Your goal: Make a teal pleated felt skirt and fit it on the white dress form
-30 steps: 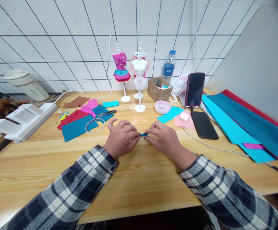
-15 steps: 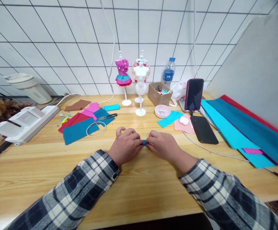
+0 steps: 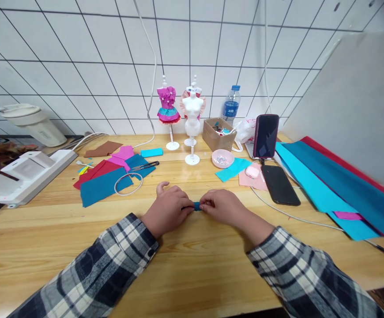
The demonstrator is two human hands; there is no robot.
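Note:
Between my fingertips, just over the wooden table (image 3: 192,274), is a small folded strip of blue crepe paper (image 3: 197,206). My left hand (image 3: 168,210) pinches its left end, thumb side toward the middle. The right end is pinched by my right hand (image 3: 225,208). Only a short bit of the strip shows; the fingers cover the rest. Beyond the hands stands a bare white mini dress form (image 3: 192,119). To its left, another form wears a pink and turquoise paper dress (image 3: 168,106), and a third, partly hidden, is behind it.
At left lie blue paper (image 3: 102,185), red paper (image 3: 94,173), thread snips (image 3: 144,166) and a white ring (image 3: 128,183). A pink bowl (image 3: 223,159), cardboard box (image 3: 218,134), bottle (image 3: 231,106), upright phone (image 3: 266,136) and flat black phone (image 3: 280,185) stand or lie rightward. Long paper sheets (image 3: 340,185) cover the right side.
The camera view has tilted slightly, so the whole scene sits lower. Both hands keep pinching the strip, and the right fingers have curled a little differently around its end.

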